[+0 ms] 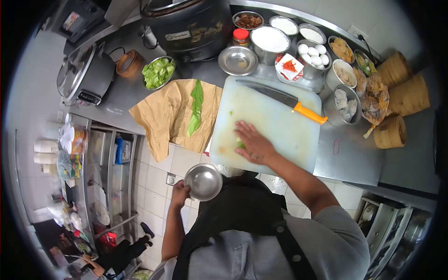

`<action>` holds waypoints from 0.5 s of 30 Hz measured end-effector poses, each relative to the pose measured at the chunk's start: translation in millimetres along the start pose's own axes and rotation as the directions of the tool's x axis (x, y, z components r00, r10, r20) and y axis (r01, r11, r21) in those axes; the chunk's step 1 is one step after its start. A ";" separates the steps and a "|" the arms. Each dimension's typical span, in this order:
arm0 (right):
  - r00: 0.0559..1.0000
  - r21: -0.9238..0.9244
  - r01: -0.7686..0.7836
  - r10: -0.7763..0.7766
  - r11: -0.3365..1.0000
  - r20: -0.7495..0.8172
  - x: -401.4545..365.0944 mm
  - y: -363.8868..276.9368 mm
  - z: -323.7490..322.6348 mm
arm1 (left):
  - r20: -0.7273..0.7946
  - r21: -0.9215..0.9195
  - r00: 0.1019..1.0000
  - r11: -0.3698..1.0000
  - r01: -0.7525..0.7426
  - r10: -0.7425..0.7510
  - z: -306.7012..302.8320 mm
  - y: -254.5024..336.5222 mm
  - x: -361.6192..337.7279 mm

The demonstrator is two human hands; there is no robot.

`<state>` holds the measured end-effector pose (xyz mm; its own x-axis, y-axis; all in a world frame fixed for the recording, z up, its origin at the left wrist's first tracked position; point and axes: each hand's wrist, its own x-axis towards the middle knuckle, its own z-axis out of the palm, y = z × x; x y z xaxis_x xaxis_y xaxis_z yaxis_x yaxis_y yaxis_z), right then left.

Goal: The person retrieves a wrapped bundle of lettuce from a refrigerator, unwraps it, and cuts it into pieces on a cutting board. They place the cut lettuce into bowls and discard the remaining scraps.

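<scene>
My left hand (179,193) grips the rim of a small metal bowl (204,182), held just off the near left corner of the white cutting board (280,140). Only bare metal shows inside the bowl. On the board's left half lies my right hand (254,145), palm down with fingers stretched out, over small green vegetable pieces (241,144) partly hidden beneath it. A knife (275,94) with an orange handle rests across the far side of the board, apart from my hand.
Left of the board, a long green leaf (196,108) lies on brown paper (163,112). A bowl of cut greens (158,73) stands behind it. Along the back are a metal plate (238,60), a bowl of eggs (313,55) and bamboo steamers (408,95). Another person (119,256) is at lower left.
</scene>
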<state>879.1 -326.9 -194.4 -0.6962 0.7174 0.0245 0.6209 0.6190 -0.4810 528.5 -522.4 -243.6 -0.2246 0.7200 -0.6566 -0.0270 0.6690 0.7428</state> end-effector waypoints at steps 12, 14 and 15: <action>0.965 0.221 -0.026 0.083 0.975 -0.250 58.3 -32.2 26.9 | 0.210 -0.230 0.975 0.973 -0.026 0.076 57.6 -15.2 13.0; 0.937 0.071 -0.153 0.167 0.986 -0.305 91.4 -3.8 -9.5 | 0.209 -0.225 0.971 0.972 -0.070 0.118 47.3 -26.8 16.8; 0.944 0.083 -0.187 0.203 0.979 -0.261 94.5 7.8 -13.1 | 0.205 -0.225 0.970 0.971 -0.081 0.128 44.7 -29.4 15.4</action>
<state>822.9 -250.0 -184.3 -0.4371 0.8861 0.1543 0.7082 0.4448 -0.5482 569.3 -522.7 -281.4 -0.0217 0.8222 -0.5688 -0.2276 0.5499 0.8036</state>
